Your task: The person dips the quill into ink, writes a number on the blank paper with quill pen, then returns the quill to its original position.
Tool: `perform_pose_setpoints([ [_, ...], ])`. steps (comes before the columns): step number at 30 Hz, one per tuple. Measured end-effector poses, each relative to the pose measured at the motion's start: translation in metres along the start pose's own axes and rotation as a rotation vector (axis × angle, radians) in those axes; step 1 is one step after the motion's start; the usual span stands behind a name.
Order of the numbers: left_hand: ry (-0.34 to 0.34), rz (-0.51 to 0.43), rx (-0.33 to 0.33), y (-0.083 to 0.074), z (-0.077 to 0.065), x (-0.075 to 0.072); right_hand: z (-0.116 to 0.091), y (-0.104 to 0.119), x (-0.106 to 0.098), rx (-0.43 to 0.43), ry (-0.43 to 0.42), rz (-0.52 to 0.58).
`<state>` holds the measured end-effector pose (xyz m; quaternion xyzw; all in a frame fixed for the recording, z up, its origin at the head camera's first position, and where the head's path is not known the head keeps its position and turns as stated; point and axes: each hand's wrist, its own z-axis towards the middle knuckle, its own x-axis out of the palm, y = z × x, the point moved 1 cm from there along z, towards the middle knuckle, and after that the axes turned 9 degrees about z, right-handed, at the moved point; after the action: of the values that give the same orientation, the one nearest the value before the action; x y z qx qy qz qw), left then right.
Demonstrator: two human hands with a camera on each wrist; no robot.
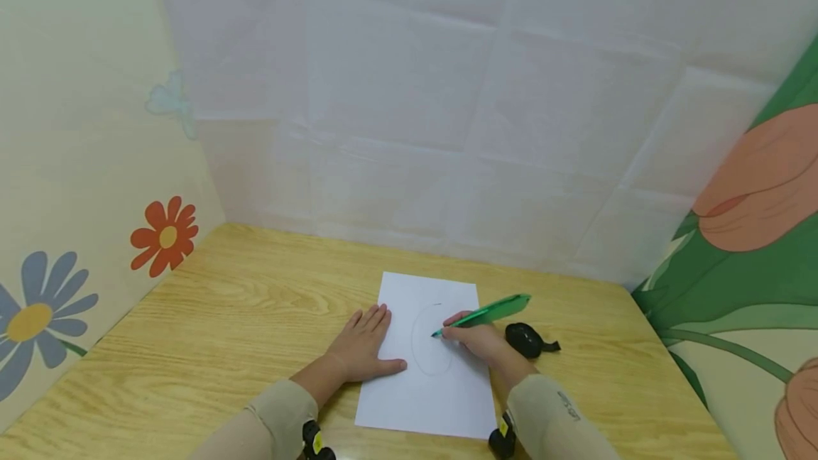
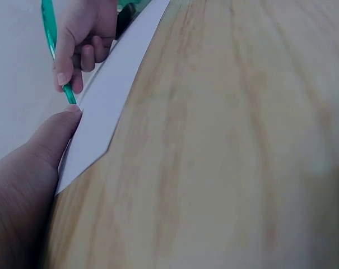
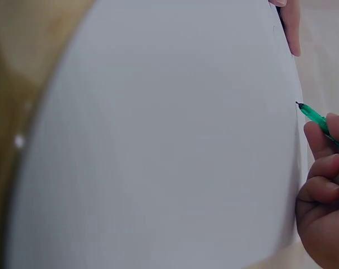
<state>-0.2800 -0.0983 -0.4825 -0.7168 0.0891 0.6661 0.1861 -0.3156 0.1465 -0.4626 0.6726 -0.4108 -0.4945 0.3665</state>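
A white sheet of paper (image 1: 396,403) lies on the wooden table, bearing a faint oval outline (image 1: 413,338) and a short dark stroke near its top. My left hand (image 1: 363,348) rests flat on the sheet's left side, thumb stretched out toward the oval. In my right hand (image 1: 476,341) a green pen (image 1: 495,311) with a broad, feather-like upper end is pinched between thumb and fingers. Its dark tip points down inside the oval in the head view. The right wrist view shows the pen tip (image 3: 300,105) close over the paper, with the other fingers curled beneath.
Just right of my right hand sits a rounded black object (image 1: 524,340) with a short tab. The wooden table (image 1: 255,268) meets a creased white backdrop (image 1: 396,126) behind. Flower-patterned panels (image 1: 64,162) stand at both sides.
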Motion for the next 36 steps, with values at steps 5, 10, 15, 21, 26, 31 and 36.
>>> perform_pose_setpoints([
  [5,-0.002,-0.004,0.0,0.001,0.0,0.001,0.001,0.001,0.001,-0.001,0.004,-0.016],
  [10,-0.003,-0.006,0.007,0.0,-0.001,0.0,0.001,0.002,0.002,-0.008,0.015,-0.018],
  [15,-0.006,0.004,0.012,0.0,-0.002,0.0,0.001,0.003,0.004,-0.018,0.022,-0.013],
  [21,-0.004,0.003,0.006,-0.001,-0.004,-0.002,0.001,0.004,0.006,-0.034,0.028,-0.007],
  [26,-0.006,-0.004,0.003,-0.002,-0.004,-0.003,0.002,0.005,0.009,-0.039,0.029,-0.009],
  [31,-0.007,-0.004,0.002,-0.001,-0.002,-0.002,0.003,0.006,0.01,-0.053,0.026,-0.013],
  [36,-0.009,0.003,0.004,0.0,0.0,0.0,0.004,0.005,0.011,-0.06,0.038,-0.015],
])
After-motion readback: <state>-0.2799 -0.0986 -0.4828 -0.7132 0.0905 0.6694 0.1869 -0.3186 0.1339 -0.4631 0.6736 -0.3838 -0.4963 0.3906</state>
